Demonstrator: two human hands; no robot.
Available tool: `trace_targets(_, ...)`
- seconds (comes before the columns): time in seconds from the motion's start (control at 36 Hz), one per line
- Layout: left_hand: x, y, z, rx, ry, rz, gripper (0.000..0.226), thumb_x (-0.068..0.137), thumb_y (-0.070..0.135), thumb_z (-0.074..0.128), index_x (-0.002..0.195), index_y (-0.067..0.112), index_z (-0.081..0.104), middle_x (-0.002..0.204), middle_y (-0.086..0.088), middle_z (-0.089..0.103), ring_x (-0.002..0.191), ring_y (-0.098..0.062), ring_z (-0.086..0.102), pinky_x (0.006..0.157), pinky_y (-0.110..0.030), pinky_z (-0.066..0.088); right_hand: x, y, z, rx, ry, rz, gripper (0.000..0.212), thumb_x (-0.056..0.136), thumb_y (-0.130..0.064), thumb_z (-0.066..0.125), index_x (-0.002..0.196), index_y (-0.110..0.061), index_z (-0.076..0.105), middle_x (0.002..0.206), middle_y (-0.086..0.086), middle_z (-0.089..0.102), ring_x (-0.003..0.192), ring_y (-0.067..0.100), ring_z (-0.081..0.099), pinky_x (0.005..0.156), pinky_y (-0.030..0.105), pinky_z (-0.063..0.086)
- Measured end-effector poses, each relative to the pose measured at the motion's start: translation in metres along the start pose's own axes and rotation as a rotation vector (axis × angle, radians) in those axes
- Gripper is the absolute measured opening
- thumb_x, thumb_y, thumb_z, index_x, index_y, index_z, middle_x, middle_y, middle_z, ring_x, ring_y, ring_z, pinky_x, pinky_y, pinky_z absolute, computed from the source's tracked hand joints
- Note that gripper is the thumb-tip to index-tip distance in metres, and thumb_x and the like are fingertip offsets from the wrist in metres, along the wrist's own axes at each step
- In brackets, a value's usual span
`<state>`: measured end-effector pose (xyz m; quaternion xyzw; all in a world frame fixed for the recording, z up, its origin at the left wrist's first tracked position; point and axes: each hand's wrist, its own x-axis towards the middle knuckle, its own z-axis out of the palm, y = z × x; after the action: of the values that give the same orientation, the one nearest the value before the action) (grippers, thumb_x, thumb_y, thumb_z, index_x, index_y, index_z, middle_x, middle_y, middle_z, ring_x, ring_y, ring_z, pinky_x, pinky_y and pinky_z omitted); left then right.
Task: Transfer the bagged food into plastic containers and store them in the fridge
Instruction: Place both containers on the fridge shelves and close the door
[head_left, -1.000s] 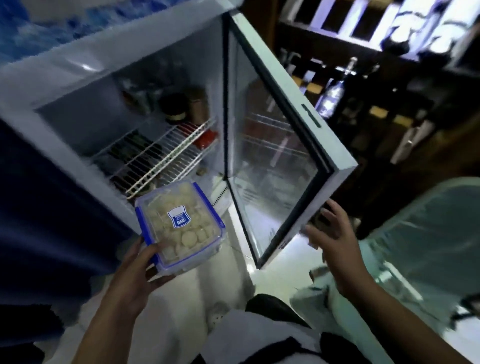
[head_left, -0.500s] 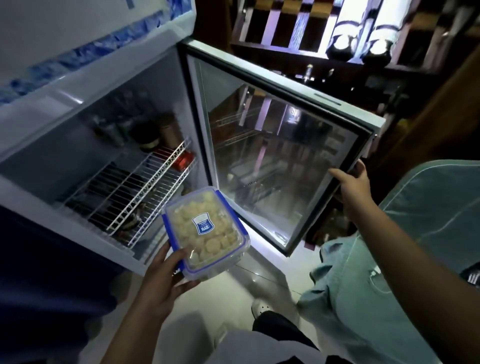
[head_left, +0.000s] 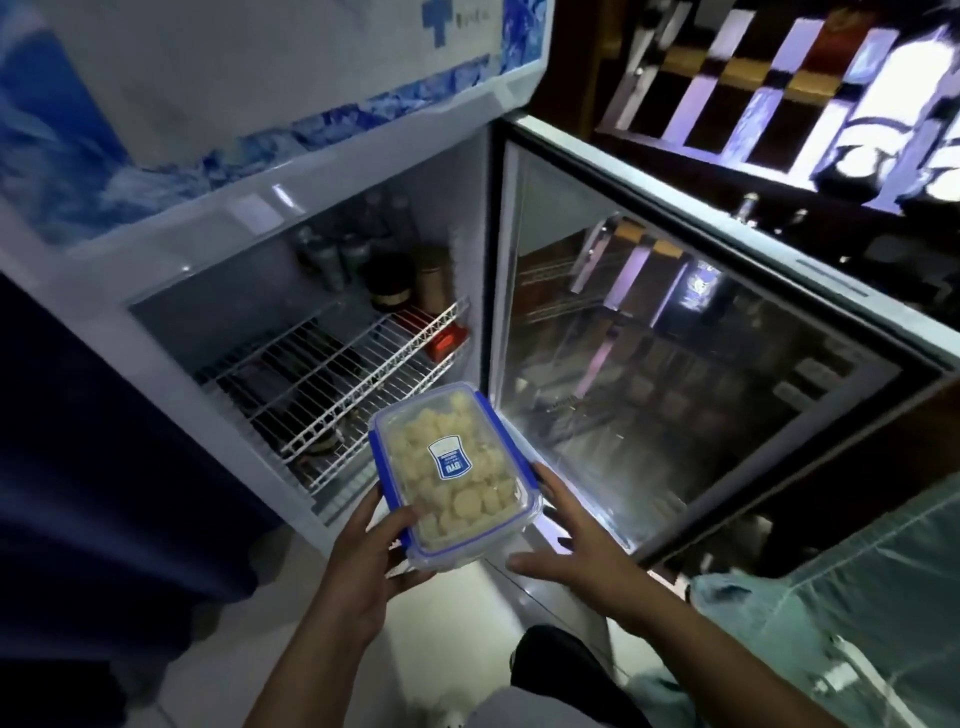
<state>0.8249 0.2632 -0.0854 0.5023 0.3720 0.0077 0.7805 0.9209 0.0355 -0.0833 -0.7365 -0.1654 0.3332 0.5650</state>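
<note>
**Holding a filled container at the open fridge**

Holding the clear rectangular plastic container with a blue-rimmed lid (head_left: 454, 470), the person keeps it in the air just in front of the open fridge's lower edge, at about 6 o'clock from the wire shelf. Pale round pieces of food (head_left: 457, 499) fill it under the lid, and a small blue-and-white label (head_left: 450, 457) sits on the lid's middle.

The left hand (head_left: 363, 561) grips the container's near left corner, thumb curled over the lid edge and fingers under the base. The right hand (head_left: 566, 540) lies at 3 o'clock of the container with fingers spread and fairly straight, fingertips at the container's right side; whether they touch it or only lie just beside it cannot be told.

At 11 o'clock from the container, the white wire shelf (head_left: 343, 384) spans the white fridge (head_left: 249, 218). At the back of it stand a dark jar (head_left: 389, 283) and a brown jar (head_left: 431, 280), with blurred cans behind them, and a red packet (head_left: 447, 338) lies at the shelf's right end. At 2 o'clock, the glass door with a pale frame (head_left: 701, 374) stands swung wide open. At 4 o'clock a pale green plastic-covered object (head_left: 872, 597) fills the corner, and a light tiled floor (head_left: 457, 603) shows below the hands.
</note>
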Motion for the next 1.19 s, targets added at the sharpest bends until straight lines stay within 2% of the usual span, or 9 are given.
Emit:
trace_targets(0.06,0.005,0.002,-0.001,-0.018,0.036,-0.004,0.049,0.088,0.016,0.071,0.13,0.041,0.06,0.105,-0.004,0.078,0.093,-0.029,0.076,0.086,-0.057,0.058,0.016,-0.015,0.005,-0.113,-0.03,-0.096,0.101,0.071,-0.032,0.088,0.144,-0.058,0.023,0.141,-0.047,0.035,0.133,-0.016,0.033,0.096,0.001,0.031)
trace_targets(0.14,0.017,0.008,-0.001,-0.037,0.072,-0.01,0.055,0.088,0.016,0.072,0.134,0.041,0.057,0.106,-0.004,0.078,0.094,-0.03,0.076,0.087,-0.057,0.058,0.046,-0.025,0.003,-0.164,-0.039,-0.143,0.097,0.07,-0.02,0.09,0.139,-0.055,0.029,0.131,-0.05,0.042,0.127,-0.019,0.039,0.095,0.0,0.032)
trace_targets(0.31,0.056,0.028,0.005,-0.084,0.186,0.01,0.056,0.087,0.016,0.073,0.136,0.037,0.056,0.105,-0.004,0.078,0.092,-0.029,0.076,0.081,-0.051,0.061,0.116,-0.033,-0.012,-0.246,-0.112,-0.206,0.095,0.068,-0.028,0.091,0.143,-0.048,0.037,0.138,-0.041,0.043,0.13,-0.012,0.041,0.098,0.002,0.032)
trace_targets(0.47,0.102,0.057,0.031,-0.128,0.271,0.026,0.049,0.089,0.018,0.069,0.133,0.039,0.059,0.109,-0.001,0.077,0.095,-0.026,0.075,0.073,-0.042,0.06,0.195,-0.049,-0.039,-0.24,-0.242,-0.248,0.094,0.069,-0.016,0.091,0.139,-0.049,0.037,0.131,-0.047,0.043,0.125,-0.016,0.044,0.095,0.001,0.033)
trace_targets(0.58,0.139,0.07,0.041,-0.183,0.361,0.023,0.052,0.09,0.017,0.07,0.136,0.034,0.056,0.111,-0.004,0.076,0.097,-0.029,0.075,0.084,-0.057,0.059,0.252,-0.048,-0.05,-0.274,-0.295,-0.251,0.1,0.065,-0.01,0.091,0.137,-0.05,0.034,0.139,-0.032,0.043,0.125,-0.02,0.039,0.099,0.001,0.029)
trace_targets(0.75,0.189,0.085,0.047,-0.209,0.42,0.026,0.037,0.092,0.019,0.066,0.127,0.033,0.062,0.11,-0.004,0.077,0.101,-0.032,0.073,0.085,-0.058,0.058,0.322,-0.053,-0.051,-0.293,-0.368,-0.195,0.099,0.066,-0.01,0.09,0.15,-0.028,0.039,0.147,-0.006,0.046,0.134,0.008,0.044,0.111,0.023,0.036)
trace_targets(0.86,0.216,0.086,0.047,-0.251,0.443,0.019,0.033,0.093,0.025,0.066,0.125,0.032,0.061,0.113,-0.005,0.075,0.103,-0.034,0.072,0.078,-0.048,0.06,0.353,-0.053,-0.049,-0.295,-0.389,-0.171,0.097,0.068,-0.004,0.088,0.149,-0.023,0.04,0.144,-0.006,0.047,0.131,0.007,0.045,0.104,0.01,0.036)
trace_targets(1.08,0.255,0.094,0.047,-0.311,0.603,0.097,0.045,0.093,0.02,0.07,0.132,0.035,0.054,0.109,-0.008,0.075,0.099,-0.033,0.072,0.079,-0.047,0.06,0.405,-0.049,-0.035,-0.39,-0.422,-0.172,0.08,0.076,-0.017,0.085,0.144,-0.035,0.045,0.151,0.0,0.038,0.135,0.013,0.04,0.103,0.022,0.034)
trace_targets(1.19,0.274,0.1,0.043,-0.102,0.593,0.215,0.029,0.096,0.019,0.067,0.118,0.037,0.063,0.115,-0.006,0.074,0.105,-0.029,0.071,0.097,-0.053,0.054,0.431,-0.047,-0.029,-0.488,-0.433,-0.223,0.072,0.08,-0.033,0.081,0.141,-0.046,0.046,0.158,0.004,0.03,0.144,0.023,0.033,0.115,0.039,0.034)
